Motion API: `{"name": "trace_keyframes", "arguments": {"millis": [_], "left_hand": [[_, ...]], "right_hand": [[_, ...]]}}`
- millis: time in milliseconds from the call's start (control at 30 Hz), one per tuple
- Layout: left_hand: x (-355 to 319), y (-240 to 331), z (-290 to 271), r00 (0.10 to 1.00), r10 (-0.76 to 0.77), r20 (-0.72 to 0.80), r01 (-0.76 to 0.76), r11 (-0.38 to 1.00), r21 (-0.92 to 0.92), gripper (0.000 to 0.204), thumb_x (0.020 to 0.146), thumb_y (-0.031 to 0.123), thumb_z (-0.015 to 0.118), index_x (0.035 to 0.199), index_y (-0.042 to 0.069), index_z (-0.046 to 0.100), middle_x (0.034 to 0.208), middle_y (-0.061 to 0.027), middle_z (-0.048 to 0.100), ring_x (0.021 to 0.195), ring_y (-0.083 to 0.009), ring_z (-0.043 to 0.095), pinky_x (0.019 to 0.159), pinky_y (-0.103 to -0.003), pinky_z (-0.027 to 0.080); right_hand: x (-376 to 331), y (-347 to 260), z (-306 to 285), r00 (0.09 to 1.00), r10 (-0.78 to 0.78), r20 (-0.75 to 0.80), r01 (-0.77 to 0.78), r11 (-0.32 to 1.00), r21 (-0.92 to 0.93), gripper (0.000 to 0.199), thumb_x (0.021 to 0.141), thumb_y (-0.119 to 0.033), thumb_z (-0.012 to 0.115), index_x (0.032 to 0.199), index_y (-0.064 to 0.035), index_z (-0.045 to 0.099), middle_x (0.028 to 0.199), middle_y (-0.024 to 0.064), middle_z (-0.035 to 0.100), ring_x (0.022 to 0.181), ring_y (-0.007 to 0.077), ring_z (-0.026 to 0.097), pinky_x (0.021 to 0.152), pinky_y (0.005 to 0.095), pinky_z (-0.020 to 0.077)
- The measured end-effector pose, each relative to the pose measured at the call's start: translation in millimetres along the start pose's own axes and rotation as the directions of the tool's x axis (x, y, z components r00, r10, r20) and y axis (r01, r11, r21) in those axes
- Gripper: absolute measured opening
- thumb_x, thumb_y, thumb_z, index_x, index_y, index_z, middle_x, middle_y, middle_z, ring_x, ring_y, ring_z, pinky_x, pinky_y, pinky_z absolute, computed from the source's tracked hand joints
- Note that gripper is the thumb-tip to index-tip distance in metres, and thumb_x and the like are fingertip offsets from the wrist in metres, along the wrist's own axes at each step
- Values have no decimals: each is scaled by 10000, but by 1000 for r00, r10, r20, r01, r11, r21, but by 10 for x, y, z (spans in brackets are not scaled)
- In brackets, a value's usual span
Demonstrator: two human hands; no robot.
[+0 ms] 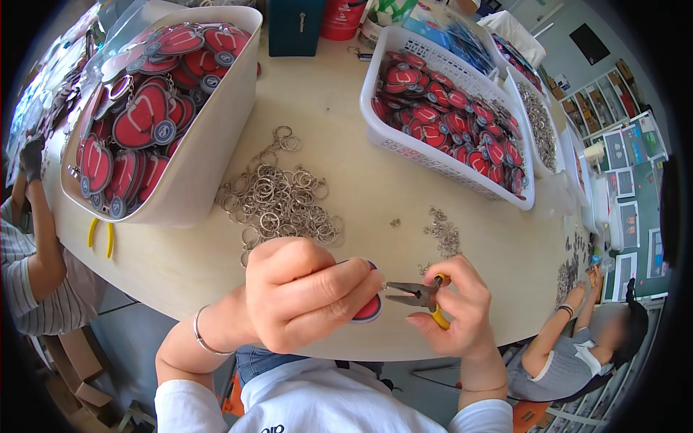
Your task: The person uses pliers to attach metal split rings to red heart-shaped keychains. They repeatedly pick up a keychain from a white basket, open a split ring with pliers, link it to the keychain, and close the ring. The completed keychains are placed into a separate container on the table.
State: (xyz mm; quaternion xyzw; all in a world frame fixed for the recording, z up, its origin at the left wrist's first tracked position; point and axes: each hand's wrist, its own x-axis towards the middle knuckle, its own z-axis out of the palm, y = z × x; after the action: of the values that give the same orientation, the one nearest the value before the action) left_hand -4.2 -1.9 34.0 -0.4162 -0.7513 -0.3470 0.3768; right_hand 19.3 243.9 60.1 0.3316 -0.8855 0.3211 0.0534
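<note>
My left hand (307, 292) is closed around a red rubber-looking keychain tag (369, 309) with a dark edge, mostly hidden behind the fingers. My right hand (463, 307) grips a pair of pliers (419, 291) with yellow handles. The jaws point left, at a small metal piece by the tag's edge, too small to make out well. Beyond my left hand lies a heap of silver split rings (273, 202), some with short chains. Small silver jump rings (443, 234) are scattered on the table past my right hand.
A white tub (224, 137) of red tags stands at the left, a white slotted basket (451, 172) of them at the far right. Yellow-handled pliers (101, 237) lie beside the tub. A dark green box (296, 29) stands at the back. People sit at both sides.
</note>
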Motion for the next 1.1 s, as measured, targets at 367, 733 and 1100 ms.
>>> {"name": "trace_keyframes", "arguments": {"millis": [367,733,1100], "left_hand": [[-2,24,0,997,79,-24,-76,992,105,282,572,99,710,853,88,728,911,-9,663,735,-149,493,516,-235,409],[-25,38,-15,994,109,-9,-107,987,121,281,604,74,708,885,86,719,946,-10,654,753,-146,502,520,-231,414],[-42,66,-46,993,119,23,-121,982,146,304,604,57,697,906,78,706,980,-12,640,791,-153,496,539,-247,422]], "right_hand": [[12,-49,-33,999,-48,-10,47,998,-41,340,690,-245,782,598,-14,550,803,92,527,606,232,487,526,332,403],[-8,-84,-59,997,-73,-23,71,995,-75,350,660,-233,799,569,-26,532,772,88,521,563,216,461,473,313,373],[-14,-172,-83,998,-61,-19,57,985,-161,322,622,-204,805,567,-32,539,730,77,497,526,207,451,437,310,358]]}}
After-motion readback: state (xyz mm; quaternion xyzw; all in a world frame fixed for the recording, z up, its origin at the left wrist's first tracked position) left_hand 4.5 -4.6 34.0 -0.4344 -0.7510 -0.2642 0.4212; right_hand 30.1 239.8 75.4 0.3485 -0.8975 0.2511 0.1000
